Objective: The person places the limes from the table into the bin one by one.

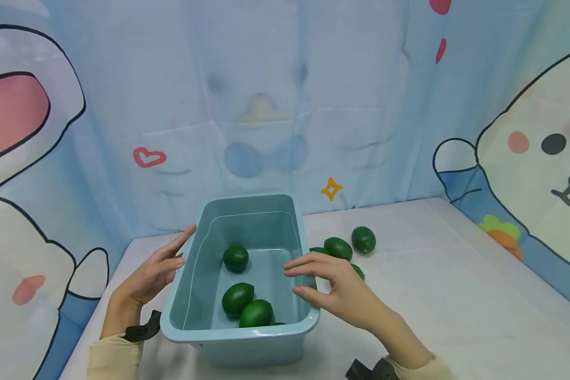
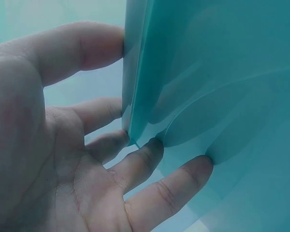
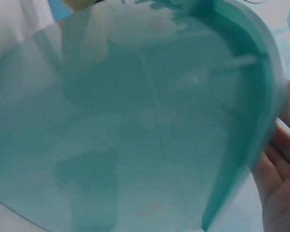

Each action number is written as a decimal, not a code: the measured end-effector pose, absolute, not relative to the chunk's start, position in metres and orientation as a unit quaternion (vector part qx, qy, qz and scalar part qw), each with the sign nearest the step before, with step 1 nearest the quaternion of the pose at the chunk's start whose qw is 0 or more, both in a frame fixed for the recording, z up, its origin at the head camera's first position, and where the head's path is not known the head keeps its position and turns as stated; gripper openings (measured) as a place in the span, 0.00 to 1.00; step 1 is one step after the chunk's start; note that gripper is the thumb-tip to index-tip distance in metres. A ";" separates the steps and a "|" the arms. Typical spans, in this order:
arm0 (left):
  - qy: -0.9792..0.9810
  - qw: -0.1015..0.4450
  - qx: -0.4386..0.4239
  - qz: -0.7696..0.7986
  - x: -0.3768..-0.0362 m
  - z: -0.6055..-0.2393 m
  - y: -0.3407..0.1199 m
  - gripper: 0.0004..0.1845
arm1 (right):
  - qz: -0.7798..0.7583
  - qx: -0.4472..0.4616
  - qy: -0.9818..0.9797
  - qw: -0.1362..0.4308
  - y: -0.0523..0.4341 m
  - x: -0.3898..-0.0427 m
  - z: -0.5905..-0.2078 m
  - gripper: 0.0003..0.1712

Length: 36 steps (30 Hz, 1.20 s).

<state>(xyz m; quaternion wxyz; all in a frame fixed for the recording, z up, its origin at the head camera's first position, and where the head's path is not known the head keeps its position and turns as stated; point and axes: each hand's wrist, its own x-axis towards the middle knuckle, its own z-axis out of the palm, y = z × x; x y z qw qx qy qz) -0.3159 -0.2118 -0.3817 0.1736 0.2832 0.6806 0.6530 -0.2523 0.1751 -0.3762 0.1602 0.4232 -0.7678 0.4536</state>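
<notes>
A: Where's the teal bin (image 1: 247, 338) sitting?

B: On the white surface (image 1: 456, 295), toward its near left corner, with three green limes (image 1: 238, 297) inside and more limes (image 1: 363, 239) loose just right of it.

A: And the hands?

B: Both flank it, fingers straight. The left hand (image 1: 154, 274) lies flat against the left wall — the wrist view shows fingertips (image 2: 154, 145) pressing the plastic. The right hand (image 1: 334, 290) touches the right rim, palm inward.

A: How best to handle it?

B: I'd say press evenly from both sides and keep it level — limes roll
</notes>
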 end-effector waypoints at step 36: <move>0.671 0.185 0.277 0.663 -0.318 -0.384 -0.214 0.36 | 0.284 0.123 -0.909 -0.281 0.293 -0.296 -0.415 0.32</move>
